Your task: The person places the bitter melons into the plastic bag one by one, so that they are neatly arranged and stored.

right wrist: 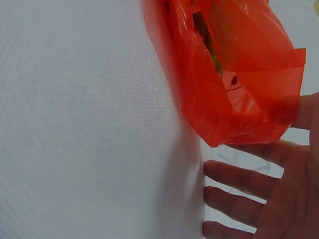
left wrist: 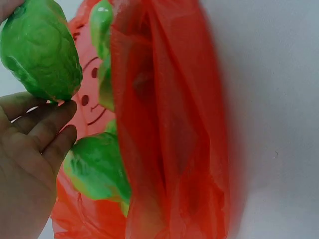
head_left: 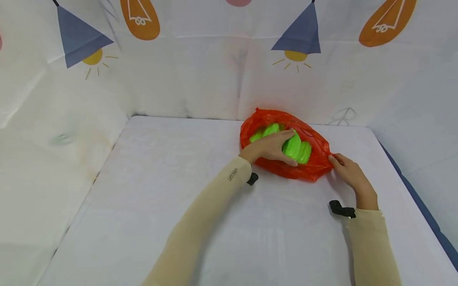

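Near the table's far edge lies an opened red plastic bag (head_left: 284, 172) with several bright green, wrinkled fruits (head_left: 304, 152) inside. Reaching over its mouth from the left, my left hand (head_left: 270, 147) holds one green wrinkled fruit (left wrist: 40, 50) between thumb and fingers. Another fruit (left wrist: 97, 167) lies just below those fingertips in the left wrist view. At the bag's right end, my right hand (head_left: 352, 174) pinches the rim between thumb and index finger. Its other fingers spread out below the bag, their tips at the tabletop in the right wrist view.
The bag rests on a white-covered table (head_left: 150, 206). Close behind stands a white fabric backdrop (head_left: 200, 79) with printed lamps and bulbs. Fabric also hangs at both sides. Black wrist mounts (head_left: 341, 209) stick out from the sleeves.
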`<state>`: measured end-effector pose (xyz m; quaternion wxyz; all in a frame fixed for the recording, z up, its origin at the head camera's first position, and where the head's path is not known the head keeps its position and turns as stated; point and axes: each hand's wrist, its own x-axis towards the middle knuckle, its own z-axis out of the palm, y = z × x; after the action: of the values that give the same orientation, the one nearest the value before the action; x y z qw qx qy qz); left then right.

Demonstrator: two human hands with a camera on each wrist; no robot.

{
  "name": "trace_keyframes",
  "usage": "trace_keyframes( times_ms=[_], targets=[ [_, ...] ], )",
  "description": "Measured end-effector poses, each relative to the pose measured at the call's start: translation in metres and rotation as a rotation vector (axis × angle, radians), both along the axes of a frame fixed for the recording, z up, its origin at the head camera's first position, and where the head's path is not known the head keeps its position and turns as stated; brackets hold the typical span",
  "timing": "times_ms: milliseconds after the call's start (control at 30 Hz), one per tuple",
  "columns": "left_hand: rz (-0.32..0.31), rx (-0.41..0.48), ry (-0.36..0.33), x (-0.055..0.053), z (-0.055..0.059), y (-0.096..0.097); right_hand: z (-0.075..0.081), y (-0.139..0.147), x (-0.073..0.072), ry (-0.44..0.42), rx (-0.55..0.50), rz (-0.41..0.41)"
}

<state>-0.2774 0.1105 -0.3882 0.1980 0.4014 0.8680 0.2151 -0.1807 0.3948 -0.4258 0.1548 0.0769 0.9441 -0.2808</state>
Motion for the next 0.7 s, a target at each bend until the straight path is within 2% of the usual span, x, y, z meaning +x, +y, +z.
trace_keyframes(
  times_ms=[233, 500, 700],
  targets=[
    [0.022, -0.081, 0.035, -0.002, -0.001, 0.013, 0.000, 0.000, 0.001, 0.019, 0.010, 0.013],
    [0.066, -0.185, 0.171, -0.002, -0.003, 0.021, 0.001, -0.002, -0.001, 0.014, 0.002, -0.009],
    [0.065, -0.244, 0.159, 0.001, -0.002, 0.029, 0.000, -0.001, 0.000, 0.007, 0.002, -0.006]
  ],
)
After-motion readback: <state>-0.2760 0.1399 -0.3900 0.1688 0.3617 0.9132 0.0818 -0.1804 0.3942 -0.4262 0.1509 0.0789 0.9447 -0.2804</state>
